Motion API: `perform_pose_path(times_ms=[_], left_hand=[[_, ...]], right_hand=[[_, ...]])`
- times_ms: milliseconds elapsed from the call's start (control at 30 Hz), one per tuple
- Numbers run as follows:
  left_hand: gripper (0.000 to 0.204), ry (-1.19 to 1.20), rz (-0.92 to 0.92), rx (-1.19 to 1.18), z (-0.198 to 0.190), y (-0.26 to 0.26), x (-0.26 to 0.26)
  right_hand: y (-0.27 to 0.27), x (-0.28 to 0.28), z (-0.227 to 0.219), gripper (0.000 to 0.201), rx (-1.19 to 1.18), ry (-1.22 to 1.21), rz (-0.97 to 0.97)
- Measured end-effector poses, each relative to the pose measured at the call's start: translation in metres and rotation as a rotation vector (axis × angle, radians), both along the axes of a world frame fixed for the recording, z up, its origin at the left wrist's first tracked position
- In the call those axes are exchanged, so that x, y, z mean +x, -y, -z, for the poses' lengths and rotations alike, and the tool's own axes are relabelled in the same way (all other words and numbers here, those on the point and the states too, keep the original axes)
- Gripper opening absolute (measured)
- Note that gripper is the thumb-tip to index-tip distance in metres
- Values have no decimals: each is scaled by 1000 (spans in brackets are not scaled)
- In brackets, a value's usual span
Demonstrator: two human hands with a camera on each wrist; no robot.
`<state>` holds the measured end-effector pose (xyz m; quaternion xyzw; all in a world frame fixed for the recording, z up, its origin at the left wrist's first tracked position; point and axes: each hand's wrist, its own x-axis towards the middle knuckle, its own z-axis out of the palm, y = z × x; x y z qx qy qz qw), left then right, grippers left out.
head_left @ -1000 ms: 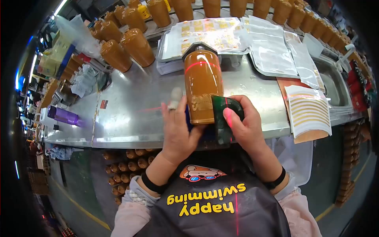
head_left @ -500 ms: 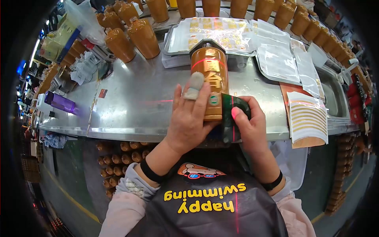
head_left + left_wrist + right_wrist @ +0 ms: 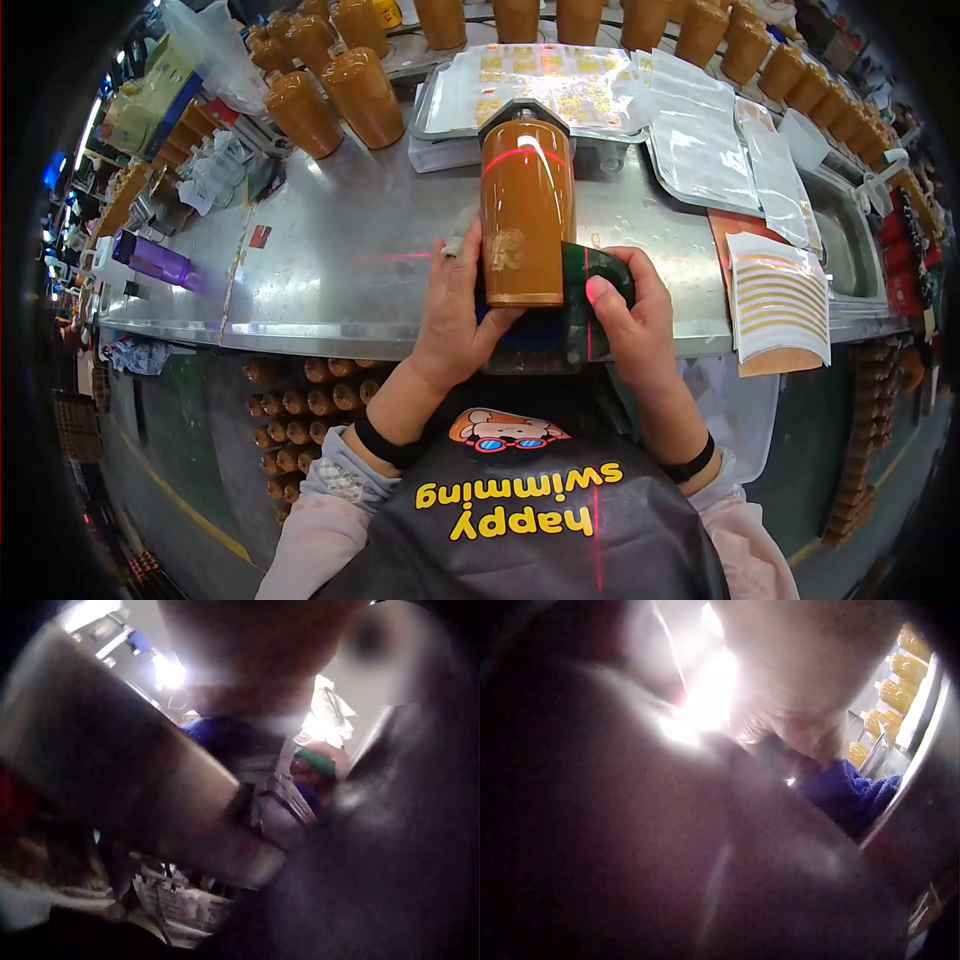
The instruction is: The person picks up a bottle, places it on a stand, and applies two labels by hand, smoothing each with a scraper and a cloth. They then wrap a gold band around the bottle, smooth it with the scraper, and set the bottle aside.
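The head view's top edge cuts off several far bottles (image 3: 517,21) (their necks unseen).

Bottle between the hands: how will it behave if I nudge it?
The bottle looks rigid and probably slippery, given its glossy surface. Its rounded sides suggest it could roll, though the dark frame at its neck may steady it.

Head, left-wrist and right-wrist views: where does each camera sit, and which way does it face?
Head: on the person's head, facing forward and down at the brown bottle, left hand and right hand; dark apron shows.
Left wrist: on that wrist, facing its work; blurred skin fills the top.
Right wrist: likewise; blurred skin above, amber bottles at right.
Shared: both wrist views show something blue.
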<state>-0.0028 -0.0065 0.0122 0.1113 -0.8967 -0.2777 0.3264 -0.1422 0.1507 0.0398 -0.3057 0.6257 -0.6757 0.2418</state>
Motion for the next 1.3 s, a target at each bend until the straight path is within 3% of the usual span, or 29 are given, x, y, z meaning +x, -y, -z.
perform_pose_path(times_ms=[33, 133, 200, 267, 300, 333, 433, 500, 567, 600, 700, 800, 833, 867, 967, 1000, 1100, 1133, 1300], left_hand=[[90, -1, -6, 57, 0, 1, 1], [92, 39, -74, -152, -12, 4, 1], [92, 131, -86, -406, -43, 1, 2], [94, 143, -60, -616, -69, -2, 0], [95, 110, -70, -509, -65, -3, -1], [95, 74, -77, -406, -54, -2, -4], [100, -16, -85, -97, -16, 3, -7], [100, -22, -82, -12, -10, 0, -6], [100, 42, -105, -153, -17, 1, -4], [100, 74, -117, -227, -23, 2, -3], [98, 48, -92, -178, -29, 0, -6], [97, 39, -77, -147, -22, 2, -5], [96, 17, -27, -94, -23, 3, -5], [95, -3, 21, -41, -25, 3, -4], [88, -49, 184, 239, -18, 10, 1], [86, -61, 242, 353, -16, 13, 1], [78, -40, 225, 507, -19, 7, -2], [77, -41, 209, 481, -18, 4, -3], [76, -56, 176, 430, -12, 3, -4]], right_hand=[[-1, -3, 2, 24, 6, 5, -1], [-2, -6, 1, 23, -13, 117, 7], [-5, -9, -4, 24, -56, 230, 22], [-8, -13, -9, 24, -16, 52, 59], [-10, -14, -14, 24, 2, -41, 77], [-13, -10, -26, 23, 93, -243, 127], [-8, -14, -40, 28, -10, -1139, 61], [-3, -7, -52, 34, -14, -1331, -32], [-4, -2, -55, 33, 23, -1447, -167], [-7, -1, -57, 27, 48, -1396, -245], [-7, -2, -68, 27, 9, -1396, -168], [-8, -4, -61, 32, -2, -1302, -247], [-9, -4, -60, 32, -17, -1248, -285], [-7, -3, -59, 30, -51, -1272, -196], [-7, -6, -55, 33, -9, -1247, -278], [-11, -10, -58, 34, -11, -1149, -359], [-13, -10, -48, 33, -7, -935, -242], [-14, -9, -47, 23, 48, -768, -249], [-15, -8, -24, 13, -45, -73, -128]])
